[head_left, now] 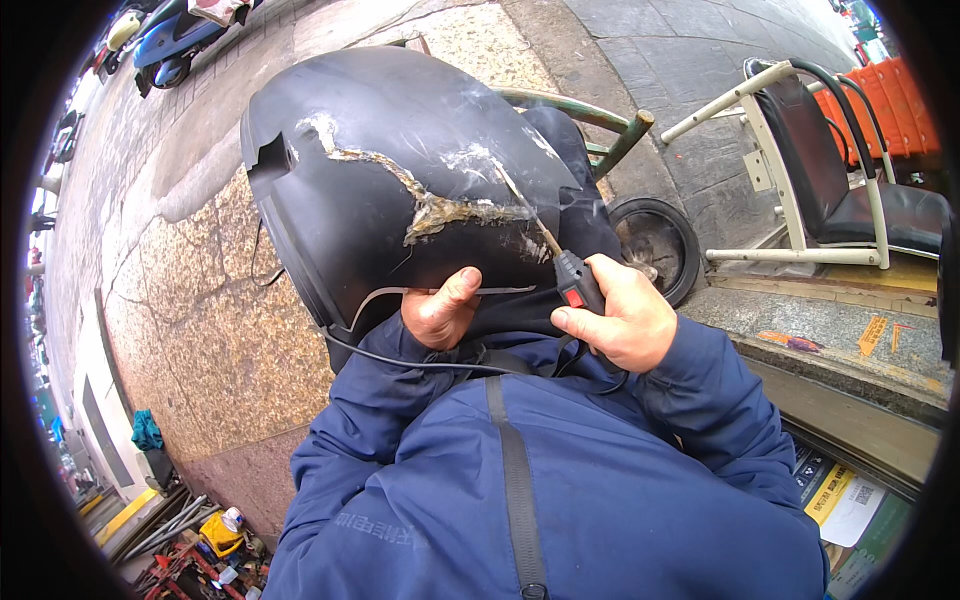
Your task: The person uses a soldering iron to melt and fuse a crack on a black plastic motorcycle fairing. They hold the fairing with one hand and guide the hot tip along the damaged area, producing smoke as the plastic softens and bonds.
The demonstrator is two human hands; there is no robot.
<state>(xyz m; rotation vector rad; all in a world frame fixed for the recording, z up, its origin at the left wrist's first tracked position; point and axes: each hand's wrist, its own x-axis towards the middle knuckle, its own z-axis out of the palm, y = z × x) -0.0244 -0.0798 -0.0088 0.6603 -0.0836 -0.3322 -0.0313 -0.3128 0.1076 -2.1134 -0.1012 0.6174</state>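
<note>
A large curved black plastic panel [350, 100] lies across my lap, with a jagged, branching seam of brownish melted material and white scuffs on it. My left hand [440, 310] grips the panel's near edge, thumb showing on top and the other fingers mostly hidden beneath. My right hand [628, 318] is closed round the black handle of a soldering iron [575, 280] with a red switch. Its long metal shaft slants up and left over the panel, the tip near a white scuffed patch right of the seam.
A black-seated metal chair [850, 190] stands at the right, with a small wheel [655, 245] nearer me. Behind the panel is a green-framed seat [600, 120]. A black cable [420, 362] crosses before my jacket. Tools [190, 560] lie lower left; a blue scooter [175, 45] is parked far left.
</note>
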